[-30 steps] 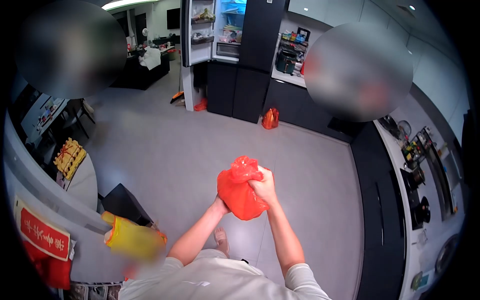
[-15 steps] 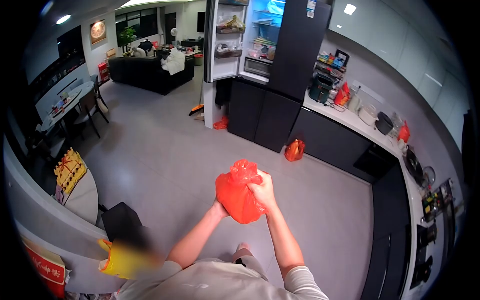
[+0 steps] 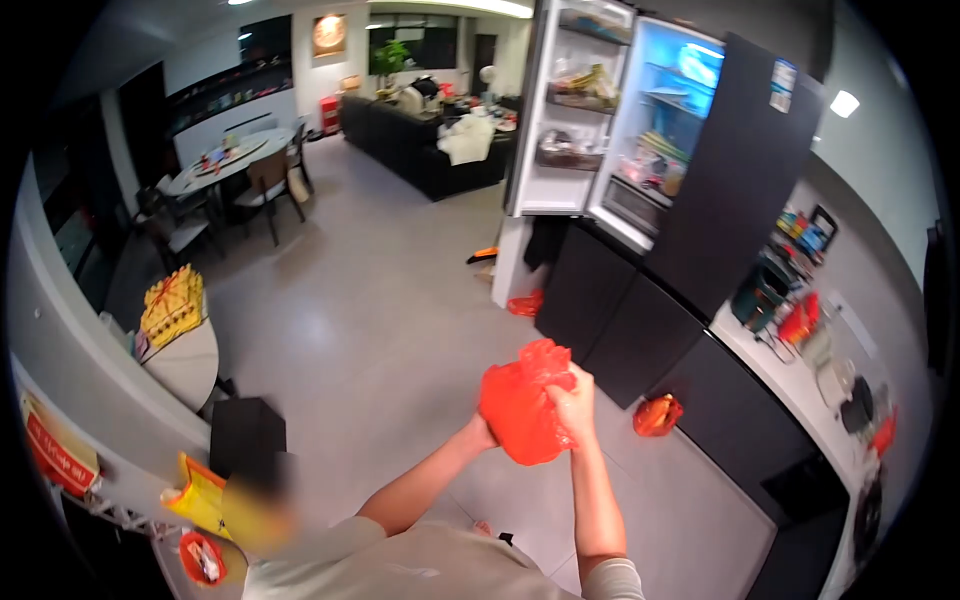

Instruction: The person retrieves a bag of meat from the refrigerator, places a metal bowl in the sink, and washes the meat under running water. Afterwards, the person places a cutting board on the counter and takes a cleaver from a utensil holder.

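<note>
A full red plastic bag (image 3: 525, 415) hangs in front of my body, its gathered top pointing up. My right hand (image 3: 576, 400) is closed round the bunched plastic near the neck, on the right side. My left hand (image 3: 482, 432) holds the bag from the lower left; its fingers are mostly hidden behind the plastic. What the bag contains cannot be seen.
The fridge (image 3: 735, 180) stands ahead with its left door (image 3: 570, 110) open and food on the shelves. Another red bag (image 3: 657, 415) sits on the floor by the cabinets. A counter (image 3: 770, 365) runs along the right, and a black box (image 3: 247, 435) stands at left.
My view has turned, so the fridge and rooms appear shifted to the right and the dining table shows more. Both hands keep their hold on the red bag.
</note>
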Action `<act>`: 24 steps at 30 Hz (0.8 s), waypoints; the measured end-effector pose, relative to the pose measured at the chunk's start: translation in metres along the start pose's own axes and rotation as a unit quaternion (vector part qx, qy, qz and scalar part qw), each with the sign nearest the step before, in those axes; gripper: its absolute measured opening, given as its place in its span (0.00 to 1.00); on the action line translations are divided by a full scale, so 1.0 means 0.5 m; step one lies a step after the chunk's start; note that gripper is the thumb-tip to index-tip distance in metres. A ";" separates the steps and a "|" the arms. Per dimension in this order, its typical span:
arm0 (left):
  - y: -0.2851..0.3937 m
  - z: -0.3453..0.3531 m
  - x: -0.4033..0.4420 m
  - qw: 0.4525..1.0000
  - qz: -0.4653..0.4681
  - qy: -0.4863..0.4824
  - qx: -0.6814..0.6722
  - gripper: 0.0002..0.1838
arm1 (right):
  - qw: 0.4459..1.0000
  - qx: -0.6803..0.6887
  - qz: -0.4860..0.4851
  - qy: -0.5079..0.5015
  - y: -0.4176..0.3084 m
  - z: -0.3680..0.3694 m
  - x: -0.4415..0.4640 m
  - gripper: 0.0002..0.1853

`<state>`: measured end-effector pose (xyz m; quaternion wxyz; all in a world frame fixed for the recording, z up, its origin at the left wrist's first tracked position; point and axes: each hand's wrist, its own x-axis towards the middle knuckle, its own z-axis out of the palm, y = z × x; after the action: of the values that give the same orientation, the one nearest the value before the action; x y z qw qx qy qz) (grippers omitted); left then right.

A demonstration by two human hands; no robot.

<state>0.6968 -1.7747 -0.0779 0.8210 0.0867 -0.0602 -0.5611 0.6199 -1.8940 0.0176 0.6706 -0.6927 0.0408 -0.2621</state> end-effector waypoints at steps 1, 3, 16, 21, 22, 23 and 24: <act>0.013 -0.003 0.042 1.000 -0.007 -0.010 -0.009 0.30 | 1.000 0.025 0.012 -0.002 -0.003 -0.013 0.034 0.19; 0.044 0.008 0.110 0.999 -0.024 -0.018 -0.020 0.32 | 0.998 0.050 0.025 -0.003 -0.001 -0.040 0.098 0.19; 0.250 -0.058 0.669 0.994 0.030 -0.074 0.076 0.23 | 0.999 -0.032 -0.020 0.031 0.187 -0.271 0.624 0.20; 0.362 0.035 0.899 0.989 -0.006 -0.123 0.083 0.30 | 0.997 -0.018 -0.046 0.055 0.183 -0.365 0.846 0.18; 0.379 0.043 0.947 0.991 -0.040 -0.128 0.027 0.32 | 0.996 -0.028 -0.054 0.064 0.185 -0.389 0.886 0.18; 0.395 0.041 0.998 0.990 -0.052 -0.131 0.022 0.32 | 0.995 -0.036 -0.059 0.071 0.185 -0.411 0.929 0.18; 0.411 0.031 1.045 0.989 -0.062 -0.134 0.019 0.32 | 0.994 -0.043 -0.064 0.077 0.186 -0.427 0.967 0.17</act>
<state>1.0707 -2.1897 -0.0187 0.7671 0.0299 -0.1747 -0.6166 0.9734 -2.2942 0.0704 0.6169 -0.6996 0.0590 -0.3556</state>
